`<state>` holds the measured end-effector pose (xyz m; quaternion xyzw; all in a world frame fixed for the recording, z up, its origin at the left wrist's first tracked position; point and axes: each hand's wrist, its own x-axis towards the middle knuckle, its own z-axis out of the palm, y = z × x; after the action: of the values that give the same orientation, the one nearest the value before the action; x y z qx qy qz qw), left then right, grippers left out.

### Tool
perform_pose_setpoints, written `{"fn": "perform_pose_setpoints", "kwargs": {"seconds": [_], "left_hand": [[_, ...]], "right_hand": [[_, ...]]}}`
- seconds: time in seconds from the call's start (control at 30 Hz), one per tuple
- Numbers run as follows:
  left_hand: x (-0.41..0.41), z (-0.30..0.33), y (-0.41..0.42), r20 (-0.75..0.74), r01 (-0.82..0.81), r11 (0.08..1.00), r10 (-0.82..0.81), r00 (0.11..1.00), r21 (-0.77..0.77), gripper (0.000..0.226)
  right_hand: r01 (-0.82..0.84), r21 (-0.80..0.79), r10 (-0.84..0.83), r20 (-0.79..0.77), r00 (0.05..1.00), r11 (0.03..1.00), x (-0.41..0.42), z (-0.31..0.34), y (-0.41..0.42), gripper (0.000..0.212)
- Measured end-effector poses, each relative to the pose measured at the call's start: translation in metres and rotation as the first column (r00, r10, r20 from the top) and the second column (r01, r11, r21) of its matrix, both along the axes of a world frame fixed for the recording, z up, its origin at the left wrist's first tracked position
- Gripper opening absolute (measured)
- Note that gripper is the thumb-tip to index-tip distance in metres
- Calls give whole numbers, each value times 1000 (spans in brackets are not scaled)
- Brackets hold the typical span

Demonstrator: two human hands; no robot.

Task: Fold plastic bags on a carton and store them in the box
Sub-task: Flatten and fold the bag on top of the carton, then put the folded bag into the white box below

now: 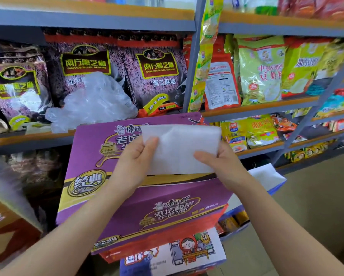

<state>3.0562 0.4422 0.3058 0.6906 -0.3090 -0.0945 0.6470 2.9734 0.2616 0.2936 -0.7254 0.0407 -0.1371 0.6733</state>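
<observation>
A folded white plastic bag (180, 148) is held flat above the top of a purple noodle carton (99, 156). My left hand (136, 158) pinches the bag's left edge, thumb on top. My right hand (220, 163) grips its lower right edge. A heap of loose clear plastic bags (93, 102) lies on the shelf just behind the carton, to the left. No storage box can be told apart from the other cartons.
Grey metal shelves (189, 76) hold dark sesame packets at left and yellow-green food packets at right. The purple carton sits on a white illustrated box (187, 253). A brown carton (7, 226) stands at lower left. A white-and-blue box (266, 178) is behind my right wrist.
</observation>
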Motion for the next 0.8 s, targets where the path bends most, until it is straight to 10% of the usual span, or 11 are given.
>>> {"fn": "perform_pose_setpoints", "kwargs": {"seconds": [0.27,0.53,0.8], "left_hand": [[-41,-8,-104,44,-26,999,28,999,-47,39],[-75,-29,-277,-27,2,999,-3,1000,-45,36],[-29,-165,-414,62,-135,798,122,991,587,27]], "right_hand": [[191,211,-187,-40,982,959,-29,12,-83,9],[93,334,-10,-243,970,938,-48,-18,-275,78],[313,41,-248,-516,820,949,-16,-123,-463,21]]}}
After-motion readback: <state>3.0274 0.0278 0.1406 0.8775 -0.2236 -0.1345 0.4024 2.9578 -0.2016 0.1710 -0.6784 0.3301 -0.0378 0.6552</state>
